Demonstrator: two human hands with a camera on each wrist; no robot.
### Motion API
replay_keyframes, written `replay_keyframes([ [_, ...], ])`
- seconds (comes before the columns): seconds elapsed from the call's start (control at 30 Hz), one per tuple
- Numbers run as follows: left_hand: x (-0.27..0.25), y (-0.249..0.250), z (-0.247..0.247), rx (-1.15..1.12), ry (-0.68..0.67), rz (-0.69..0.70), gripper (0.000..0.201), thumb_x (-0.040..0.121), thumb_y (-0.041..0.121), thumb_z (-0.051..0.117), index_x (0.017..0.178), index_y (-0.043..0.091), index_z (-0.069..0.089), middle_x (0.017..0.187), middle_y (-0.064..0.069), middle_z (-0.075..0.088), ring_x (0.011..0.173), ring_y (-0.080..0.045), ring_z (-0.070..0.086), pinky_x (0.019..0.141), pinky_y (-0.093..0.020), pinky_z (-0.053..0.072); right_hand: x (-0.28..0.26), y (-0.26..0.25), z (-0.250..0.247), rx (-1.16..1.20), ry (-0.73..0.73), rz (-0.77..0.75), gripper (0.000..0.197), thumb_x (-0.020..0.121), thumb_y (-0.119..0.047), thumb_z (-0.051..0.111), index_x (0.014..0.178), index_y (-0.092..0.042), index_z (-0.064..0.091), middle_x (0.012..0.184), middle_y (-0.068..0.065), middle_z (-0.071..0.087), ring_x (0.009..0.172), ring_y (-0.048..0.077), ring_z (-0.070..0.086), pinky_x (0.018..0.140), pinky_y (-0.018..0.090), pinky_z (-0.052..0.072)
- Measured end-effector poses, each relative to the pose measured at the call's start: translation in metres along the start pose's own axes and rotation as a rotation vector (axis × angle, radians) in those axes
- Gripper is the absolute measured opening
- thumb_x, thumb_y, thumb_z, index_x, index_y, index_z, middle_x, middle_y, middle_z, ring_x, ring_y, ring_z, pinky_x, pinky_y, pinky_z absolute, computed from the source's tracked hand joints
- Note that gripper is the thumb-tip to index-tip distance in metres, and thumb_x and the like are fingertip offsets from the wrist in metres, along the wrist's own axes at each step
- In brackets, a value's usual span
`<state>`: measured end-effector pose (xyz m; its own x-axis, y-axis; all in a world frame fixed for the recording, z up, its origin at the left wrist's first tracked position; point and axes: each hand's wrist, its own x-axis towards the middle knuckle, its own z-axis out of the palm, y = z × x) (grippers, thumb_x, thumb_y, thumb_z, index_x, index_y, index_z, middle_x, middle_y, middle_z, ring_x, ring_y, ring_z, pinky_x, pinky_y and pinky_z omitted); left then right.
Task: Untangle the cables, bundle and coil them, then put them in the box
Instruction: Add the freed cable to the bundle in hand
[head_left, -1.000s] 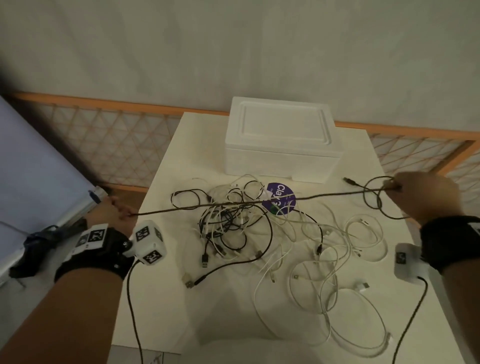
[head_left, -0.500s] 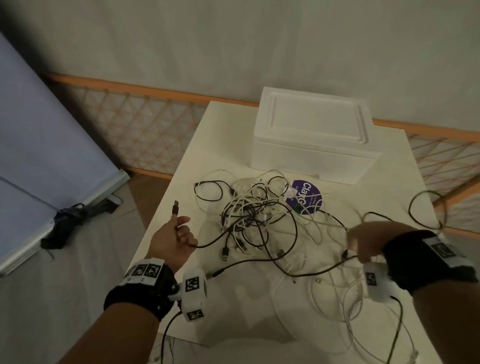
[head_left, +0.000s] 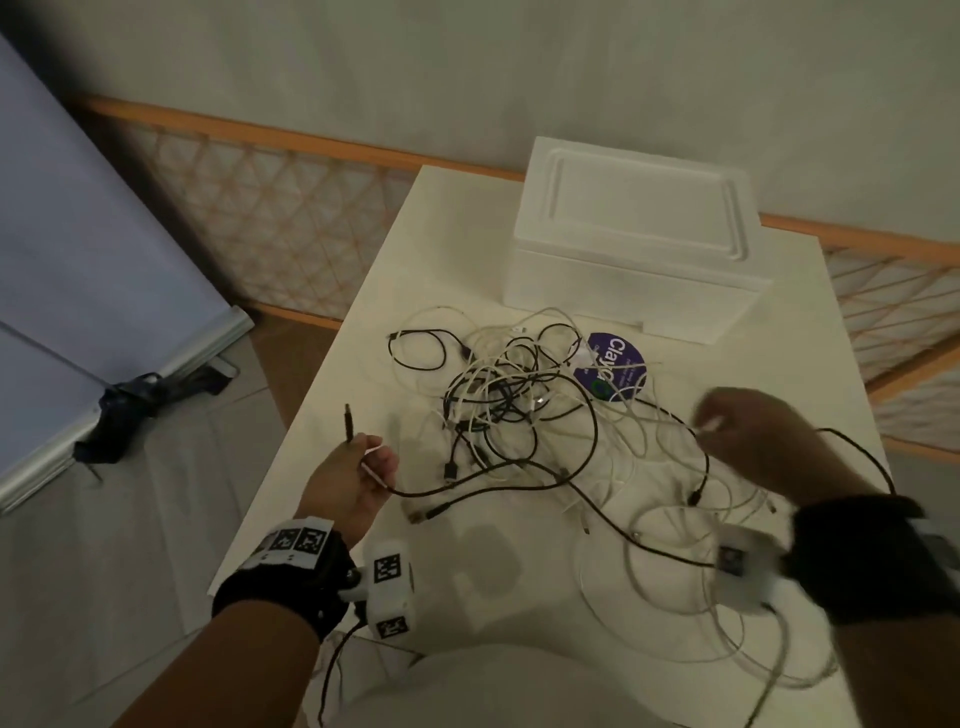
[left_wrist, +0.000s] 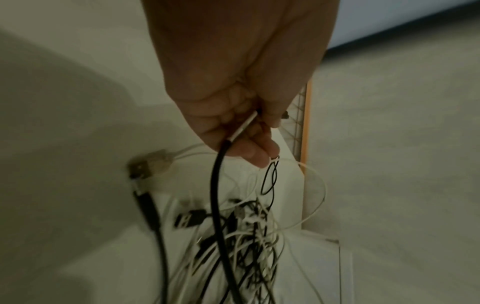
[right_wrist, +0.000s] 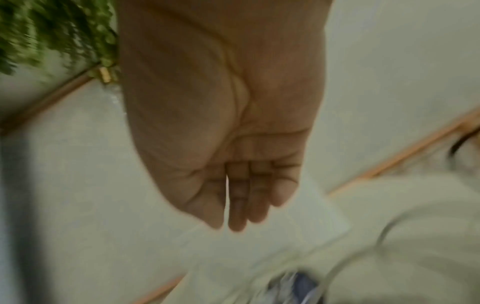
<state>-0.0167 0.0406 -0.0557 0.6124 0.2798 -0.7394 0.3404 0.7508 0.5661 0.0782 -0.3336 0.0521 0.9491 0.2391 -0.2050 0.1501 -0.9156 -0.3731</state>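
Note:
A tangle of black and white cables (head_left: 511, 402) lies mid-table in front of the white foam box (head_left: 634, 249), whose lid is on. My left hand (head_left: 358, 467) hovers at the table's left edge, fingers curled round one black cable (head_left: 410, 493); its plug sticks up past the fist. That cable trails slack to the right across the pile. The left wrist view shows the hand (left_wrist: 241, 127) gripping the black cable (left_wrist: 217, 185) above the tangle. My right hand (head_left: 748, 431), blurred, hovers over the white cables on the right. Its fingers (right_wrist: 239, 195) are straight and hold nothing.
A round purple label (head_left: 610, 371) lies between the tangle and the box. Loose white cable loops (head_left: 675, 597) spread over the table's near right part. A lattice fence with an orange rail (head_left: 291, 208) runs behind, and a blue-grey panel (head_left: 78, 260) leans at the left.
The black cable, stretched taut between both hands a second ago, now lies slack over the pile. My right hand has let it go and opened. My left hand still holds its end.

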Motion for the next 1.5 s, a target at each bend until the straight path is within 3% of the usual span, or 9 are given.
replay_keyframes([
  [0.2,-0.012,-0.027,0.007,0.198,-0.017,-0.015,0.027,0.103,0.022,0.040,0.083,0.009,0.052,0.052,-0.002,0.054,0.058,-0.018,0.054,0.044,-0.022,0.044,0.025,-0.129,0.113,-0.136,-0.279,-0.405,0.020,0.091,-0.014,0.044,0.099,-0.016,0.062,0.099,0.006,0.063,0.094,0.023,0.059,0.080,0.033,0.046],
  [0.33,-0.015,-0.032,0.003,0.254,0.017,-0.016,0.026,0.102,0.018,0.041,0.084,0.006,0.054,0.052,-0.005,0.056,0.055,-0.019,0.055,0.047,-0.022,0.049,0.030,-0.151,0.156,-0.369,-0.488,-0.535,0.026,0.094,-0.012,0.046,0.115,-0.011,0.060,0.115,0.011,0.059,0.107,0.030,0.055,0.086,0.038,0.045],
  [0.47,-0.016,-0.035,-0.006,0.237,0.050,-0.043,0.026,0.103,0.018,0.040,0.086,0.005,0.055,0.047,0.000,0.043,0.040,-0.011,0.041,0.045,-0.022,0.038,0.029,-0.150,0.175,-0.458,-0.489,-0.579,0.025,0.094,-0.018,0.050,0.115,-0.007,0.056,0.117,0.015,0.054,0.108,0.034,0.053,0.083,0.042,0.045],
  [0.67,-0.026,-0.021,-0.007,-0.004,-0.061,-0.085,0.033,0.101,0.018,0.034,0.087,0.001,0.058,0.050,-0.001,0.043,0.044,-0.014,0.042,0.057,-0.028,0.038,0.040,-0.159,0.160,-0.066,-0.267,-0.424,0.019,0.096,-0.025,0.047,0.101,-0.011,0.059,0.100,0.008,0.060,0.094,0.025,0.057,0.072,0.030,0.038],
  [0.83,-0.035,-0.005,0.019,-0.050,-0.232,0.082,0.022,0.101,0.015,0.041,0.090,0.008,0.059,0.081,-0.004,0.064,0.079,-0.016,0.062,0.082,-0.033,0.048,0.040,-0.185,0.127,0.344,-0.157,-0.315,0.014,0.095,-0.022,0.051,0.096,-0.011,0.060,0.071,-0.008,0.053,0.064,0.006,0.048,0.060,0.024,0.038],
  [1.1,-0.036,-0.002,0.049,0.067,-0.328,0.201,0.025,0.098,0.016,0.048,0.107,0.002,0.067,0.109,-0.013,0.072,0.103,-0.021,0.068,0.088,-0.031,0.053,0.034,-0.200,0.114,0.545,-0.056,-0.248,0.015,0.093,-0.025,0.058,0.097,-0.013,0.066,0.073,-0.016,0.051,0.066,-0.004,0.048,0.055,0.002,0.034],
  [1.23,-0.040,-0.001,0.054,0.149,-0.382,0.182,0.028,0.100,0.019,0.045,0.107,0.007,0.068,0.109,-0.010,0.072,0.099,-0.018,0.068,0.088,-0.032,0.052,0.036,-0.190,0.107,0.552,-0.112,-0.242,0.021,0.093,-0.031,0.057,0.074,-0.020,0.058,0.067,-0.012,0.052,0.061,-0.002,0.047,0.053,0.006,0.035],
  [1.4,-0.042,-0.003,0.062,0.030,-0.451,0.039,0.028,0.090,0.020,0.049,0.108,0.009,0.067,0.114,-0.013,0.067,0.106,-0.025,0.060,0.106,-0.041,0.038,0.041,-0.185,0.105,0.425,-0.200,-0.274,0.028,0.097,-0.039,0.047,0.085,-0.018,0.062,0.071,0.002,0.061,0.065,0.009,0.055,0.057,0.019,0.035],
  [1.5,-0.038,-0.001,0.066,0.016,-0.448,0.008,0.032,0.089,0.025,0.049,0.113,0.015,0.066,0.123,-0.010,0.065,0.117,-0.024,0.057,0.102,-0.038,0.042,0.039,-0.188,0.105,0.388,-0.208,-0.267,0.037,0.099,-0.041,0.040,0.085,-0.012,0.058,0.066,-0.005,0.053,0.063,0.008,0.051,0.057,0.022,0.034],
])
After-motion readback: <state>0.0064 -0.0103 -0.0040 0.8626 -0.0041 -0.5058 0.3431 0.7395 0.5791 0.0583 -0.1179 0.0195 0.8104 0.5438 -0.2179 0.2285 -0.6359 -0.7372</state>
